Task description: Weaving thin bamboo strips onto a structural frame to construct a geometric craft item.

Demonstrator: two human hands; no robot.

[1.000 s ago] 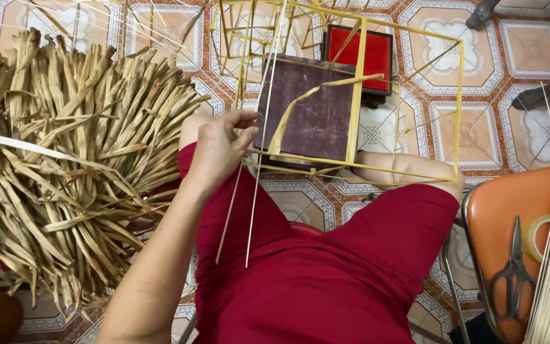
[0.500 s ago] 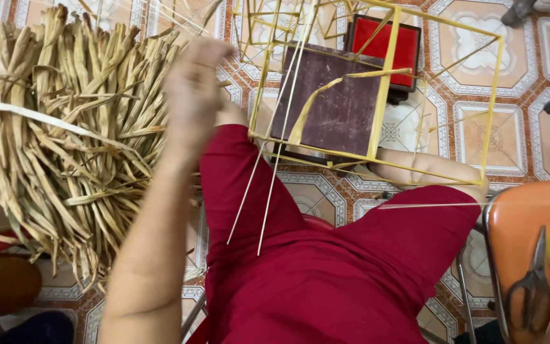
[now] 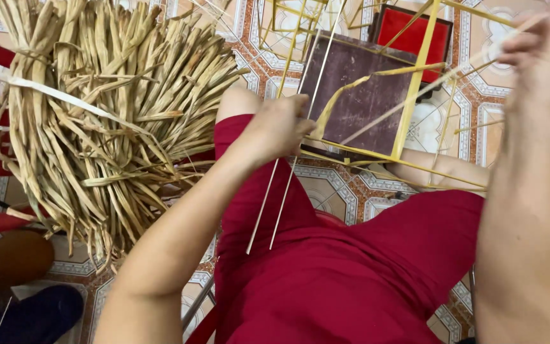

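Note:
A dark brown square board (image 3: 358,95) rests on the tiled floor in front of my knees, wrapped in a frame of yellow strips (image 3: 415,76). My left hand (image 3: 278,127) is closed at the board's near left corner, pinching two thin pale strips (image 3: 275,204) that hang down over my red-clothed lap (image 3: 351,274). Raised at the upper right, my right hand (image 3: 545,60) has its fingers closed on a long pale strip (image 3: 440,79) that slants down across the board. More yellow strips stand crossed above the board.
A big tied bundle of dried tan leaves (image 3: 109,114) lies to the left on the patterned tile floor (image 3: 332,185). A red box (image 3: 415,32) sits just behind the board. A brown round object (image 3: 7,258) and a dark shoe (image 3: 39,312) are at lower left.
My left hand rose toward the bundle and came back down to the board's corner. My right hand has come into view at the upper right, holding a strip taut.

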